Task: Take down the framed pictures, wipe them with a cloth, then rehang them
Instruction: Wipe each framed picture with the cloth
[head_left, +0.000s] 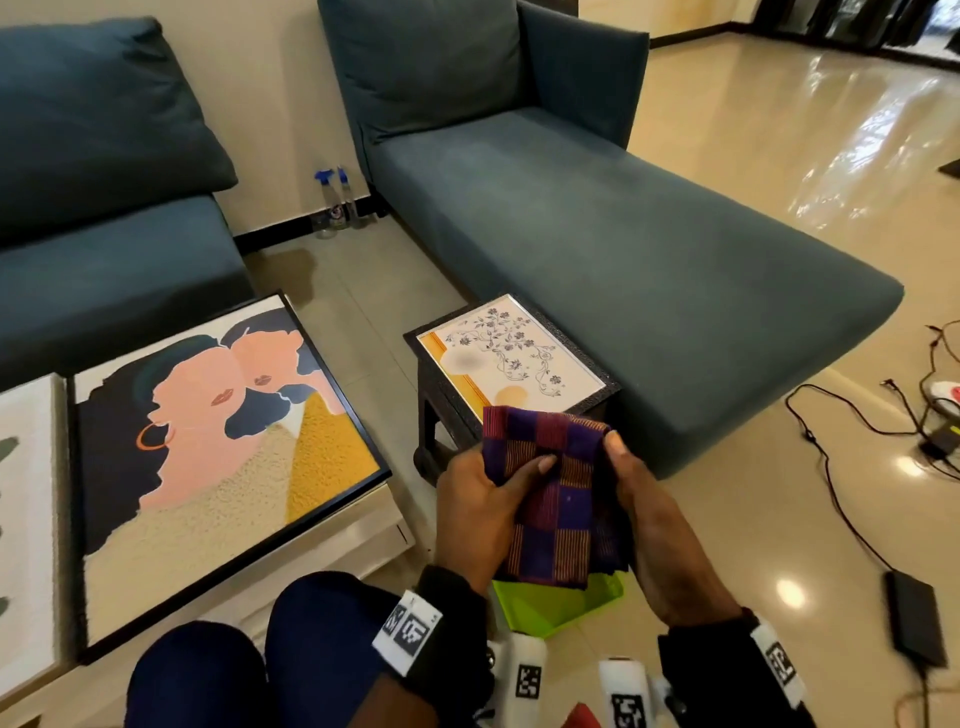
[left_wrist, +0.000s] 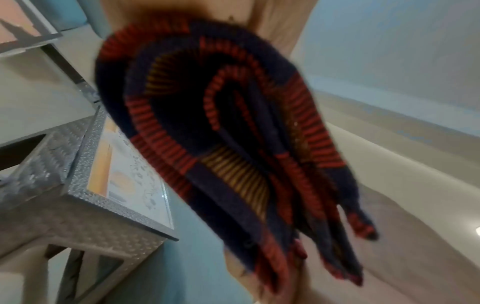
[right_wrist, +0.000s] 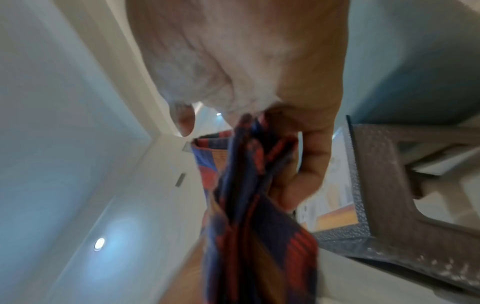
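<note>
Both hands hold a folded purple-and-maroon checked cloth low in the head view. My left hand grips its left side, thumb lying across the front. My right hand pinches its right edge. The wrist views show the same cloth bunched in folds. Just beyond the cloth a small floral framed picture lies flat on a dark stool. A large framed picture of two faces lies flat at the left, beside another framed picture at the edge.
A teal sofa chaise stands behind the stool, with more teal sofa at the left. Two spray bottles stand against the wall. A green tray sits under the hands. Cables and a black adapter lie on the tiled floor at the right.
</note>
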